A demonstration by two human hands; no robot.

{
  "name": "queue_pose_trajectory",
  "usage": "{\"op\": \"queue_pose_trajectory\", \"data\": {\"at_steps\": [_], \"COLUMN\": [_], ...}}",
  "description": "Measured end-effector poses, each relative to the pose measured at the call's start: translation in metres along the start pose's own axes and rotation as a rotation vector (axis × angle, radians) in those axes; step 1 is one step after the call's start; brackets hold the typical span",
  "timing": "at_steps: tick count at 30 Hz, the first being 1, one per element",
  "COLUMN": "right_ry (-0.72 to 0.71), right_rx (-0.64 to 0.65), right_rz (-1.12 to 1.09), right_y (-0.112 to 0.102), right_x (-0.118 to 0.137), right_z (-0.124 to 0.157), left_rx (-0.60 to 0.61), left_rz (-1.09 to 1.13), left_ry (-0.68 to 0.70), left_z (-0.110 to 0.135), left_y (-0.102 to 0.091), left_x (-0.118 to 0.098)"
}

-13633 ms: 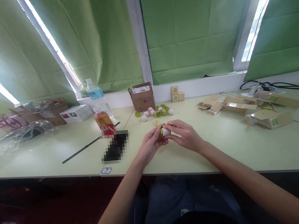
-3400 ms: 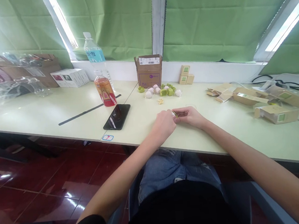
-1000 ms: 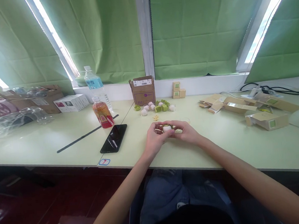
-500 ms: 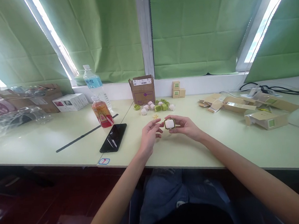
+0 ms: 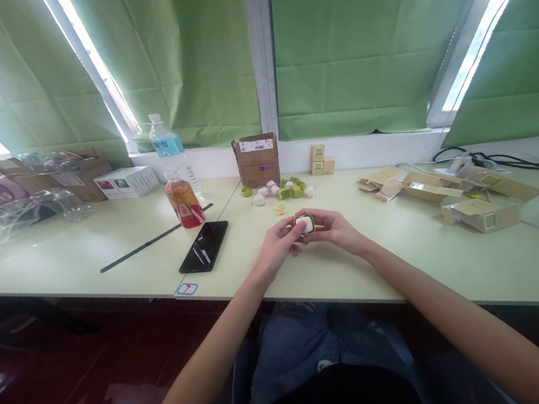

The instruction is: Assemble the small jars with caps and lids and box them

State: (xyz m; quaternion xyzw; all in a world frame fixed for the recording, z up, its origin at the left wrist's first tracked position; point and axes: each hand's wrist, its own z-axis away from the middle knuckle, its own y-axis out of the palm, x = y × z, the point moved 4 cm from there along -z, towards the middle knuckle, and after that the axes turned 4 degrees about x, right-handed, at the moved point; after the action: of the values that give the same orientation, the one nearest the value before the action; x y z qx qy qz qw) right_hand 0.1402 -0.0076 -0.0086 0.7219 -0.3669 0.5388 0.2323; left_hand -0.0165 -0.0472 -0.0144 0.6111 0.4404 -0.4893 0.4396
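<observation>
A small rounded-square case (image 5: 307, 223) with a white face and a dark and green rim is held just above the table, between my hands. My right hand (image 5: 340, 230) grips it from the right, fingers along its top and thumb below. From the left, my left hand (image 5: 277, 246) lays its thumb on the white face, its other fingers partly hidden behind. Beyond my hands lie small yellowish pieces (image 5: 280, 210). Farther back sit several green case-like pieces (image 5: 290, 190) and several pale round pieces (image 5: 259, 200).
A black phone (image 5: 204, 248), a red drink bottle (image 5: 184, 203) and a dark strip (image 5: 154, 240) lie or stand to the left. Behind are a brown carton (image 5: 259, 165) and small stacked boxes (image 5: 318, 167). Opened cardboard packaging (image 5: 485, 214) spreads across the right side.
My left hand has moved right and closed onto the case, its thumb now on the white face. My right hand keeps its hold in nearly the same place.
</observation>
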Motion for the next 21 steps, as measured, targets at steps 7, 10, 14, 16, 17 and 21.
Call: {"op": "queue_pose_trajectory", "data": {"at_steps": [7, 10, 14, 16, 17, 21], "right_ry": [0.001, -0.012, -0.033, -0.037, -0.036, -0.026], "right_rx": [-0.032, -0.012, 0.023, 0.04, 0.044, 0.04], "right_rz": [-0.003, -0.005, 0.017, 0.037, 0.045, 0.044], "right_y": [-0.005, -0.003, 0.001, 0.002, 0.003, 0.003], "right_x": [-0.001, 0.002, 0.007, 0.009, 0.01, 0.012], "right_z": [-0.001, 0.0, 0.002, 0.002, 0.002, 0.003], "left_rx": [0.004, -0.002, 0.015, 0.022, 0.026, 0.043], "left_rz": [0.098, 0.09, -0.003, -0.036, -0.042, -0.012], "left_ry": [0.003, 0.02, 0.056, 0.07, 0.075, 0.079], "left_z": [-0.002, -0.002, 0.001, 0.001, 0.002, 0.002], "left_y": [-0.005, -0.003, 0.002, 0.002, 0.003, 0.002], "left_x": [0.002, -0.001, -0.007, -0.009, -0.009, -0.008]}}
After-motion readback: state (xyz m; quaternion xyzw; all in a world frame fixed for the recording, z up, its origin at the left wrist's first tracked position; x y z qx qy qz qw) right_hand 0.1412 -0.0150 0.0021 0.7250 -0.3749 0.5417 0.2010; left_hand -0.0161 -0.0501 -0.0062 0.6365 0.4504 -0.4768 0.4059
